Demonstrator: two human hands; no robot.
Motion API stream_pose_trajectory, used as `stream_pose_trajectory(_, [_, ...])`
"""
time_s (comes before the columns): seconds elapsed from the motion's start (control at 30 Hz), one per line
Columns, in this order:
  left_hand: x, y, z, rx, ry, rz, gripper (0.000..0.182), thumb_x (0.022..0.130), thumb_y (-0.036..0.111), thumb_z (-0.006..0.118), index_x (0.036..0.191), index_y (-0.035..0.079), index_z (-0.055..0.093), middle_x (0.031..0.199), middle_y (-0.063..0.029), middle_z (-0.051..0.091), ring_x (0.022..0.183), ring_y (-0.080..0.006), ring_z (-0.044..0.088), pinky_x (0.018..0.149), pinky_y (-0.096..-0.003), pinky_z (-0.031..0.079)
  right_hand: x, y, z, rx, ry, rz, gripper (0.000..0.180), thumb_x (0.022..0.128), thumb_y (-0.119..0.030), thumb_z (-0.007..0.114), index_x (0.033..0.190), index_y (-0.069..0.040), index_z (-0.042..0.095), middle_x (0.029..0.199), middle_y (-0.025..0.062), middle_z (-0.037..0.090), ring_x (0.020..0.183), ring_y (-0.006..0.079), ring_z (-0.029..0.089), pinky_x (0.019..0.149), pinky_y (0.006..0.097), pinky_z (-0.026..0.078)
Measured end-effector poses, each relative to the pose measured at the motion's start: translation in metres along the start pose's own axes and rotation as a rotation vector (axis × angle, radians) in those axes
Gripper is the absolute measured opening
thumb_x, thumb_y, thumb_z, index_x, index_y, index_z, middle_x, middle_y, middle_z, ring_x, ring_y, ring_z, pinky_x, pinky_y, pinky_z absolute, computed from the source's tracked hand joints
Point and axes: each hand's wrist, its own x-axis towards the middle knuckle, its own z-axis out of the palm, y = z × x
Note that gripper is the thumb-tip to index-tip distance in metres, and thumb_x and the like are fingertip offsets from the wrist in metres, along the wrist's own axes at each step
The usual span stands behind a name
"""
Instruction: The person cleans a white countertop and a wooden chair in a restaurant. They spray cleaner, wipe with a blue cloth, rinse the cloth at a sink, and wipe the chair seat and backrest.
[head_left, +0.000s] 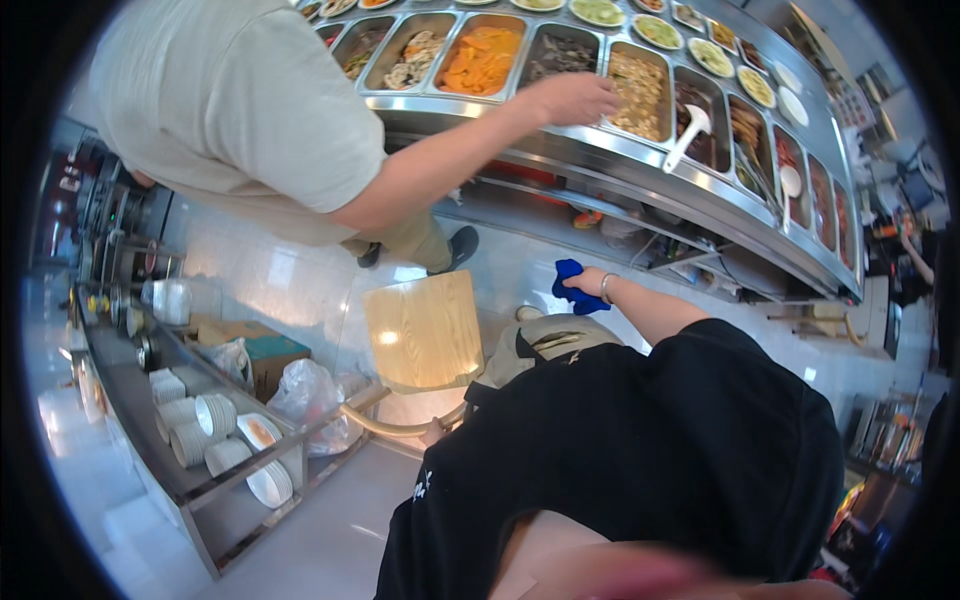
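My right hand (589, 280), with a silver-coloured bangle on the wrist, is closed around a bunched blue cloth (574, 291). It is held out over the tiled floor, in front of the steel food counter. My left hand (435, 432) is at the curved rail (386, 428) of a wooden chair, its fingers around the rail and partly hidden by my black sleeve. The chair's pale wood-grain seat (424, 334) lies just beyond the rail and looks bare, with a bright reflection on it.
A co-worker in a light shirt (247, 112) stands at upper left, one hand (581, 99) over the steel food pans (637, 86). A white ladle (688, 135) rests on the pans. At left, a metal rack (127, 367) holds stacked white dishes beside a plastic bag (307, 394) and cardboard box (277, 364).
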Motion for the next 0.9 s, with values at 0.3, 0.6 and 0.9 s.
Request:
stream_pose_trajectory(0.3, [0.012, -0.004, -0.002, -0.039, -0.059, -0.044, 0.057, 0.088, 0.019, 0.072, 0.125, -0.01, 0.039, 0.1, -0.0234, 0.062, 0.082, -0.0315, 0.067, 0.06, -0.0429, 0.06, -0.058, 0.082, -0.026, 0.001, 0.177, 0.259, 0.046, 0.087, -0.033, 0.071, 0.116, 0.003, 0.068, 0.113, 0.0161, 0.07, 0.094, 0.0262, 0.068, 0.082, 0.0408, 0.054])
stream_pose_trajectory(0.6, [-0.04, -0.024, 0.033, -0.132, -0.129, -0.219, 0.049, 0.092, 0.027, 0.066, 0.123, -0.005, 0.044, 0.091, -0.0238, 0.063, 0.069, -0.0342, 0.066, 0.055, -0.0443, 0.057, -0.044, 0.058, -0.064, -0.067, 0.02, 0.163, 0.039, 0.088, -0.029, 0.071, 0.113, 0.001, 0.069, 0.101, 0.0144, 0.072, 0.084, 0.0251, 0.07, 0.074, 0.0396, 0.058])
stream_pose_trajectory(0.9, [-0.072, -0.052, 0.061, -0.007, -0.107, -0.269, 0.047, 0.092, 0.029, 0.057, 0.117, -0.01, 0.048, 0.092, -0.0273, 0.066, 0.074, -0.0348, 0.067, 0.065, -0.0467, 0.055, -0.023, 0.019, -0.12, -0.295, 0.02, 0.098, 0.051, 0.079, -0.041, 0.076, 0.112, -0.002, 0.072, 0.105, 0.0144, 0.073, 0.092, 0.0261, 0.07, 0.083, 0.0379, 0.055])
